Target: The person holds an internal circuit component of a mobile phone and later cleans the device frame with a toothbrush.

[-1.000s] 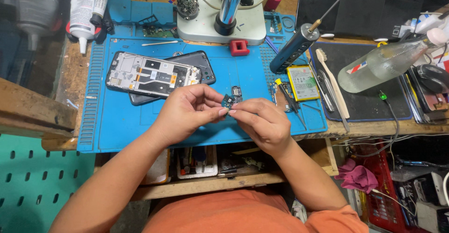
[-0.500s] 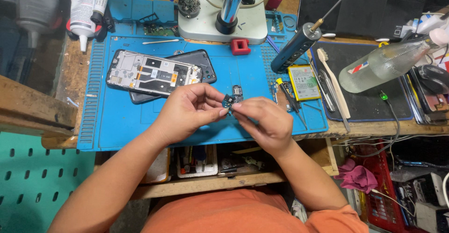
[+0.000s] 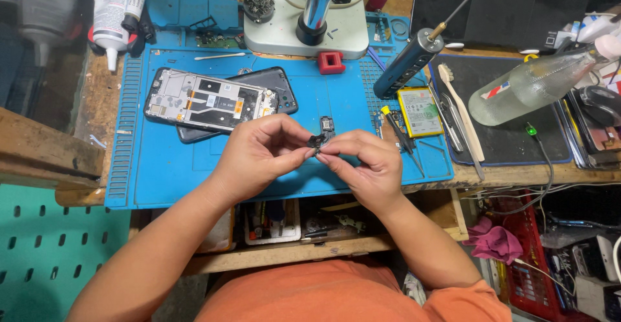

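My left hand [image 3: 262, 155] and my right hand [image 3: 362, 167] meet over the front of the blue work mat [image 3: 162, 167]. Both pinch one small dark phone part [image 3: 316, 141] between their fingertips. Just beyond it, a second small dark part [image 3: 326, 125] lies on the mat. An opened phone frame [image 3: 206, 100] with its inner boards showing rests on a dark back cover [image 3: 275, 84] to the left of my hands.
A microscope base [image 3: 304, 28] stands at the back of the mat with a red block [image 3: 330, 61] before it. To the right lie a battery [image 3: 420, 110], screwdrivers [image 3: 396, 128], a brush [image 3: 460, 112], a clear bottle [image 3: 537, 84] and a laptop [image 3: 511, 2]. Glue tubes [image 3: 110, 11] sit back left.
My hands have stayed at the same spot and have closed tighter around the small part; the fingertips have shifted slightly.
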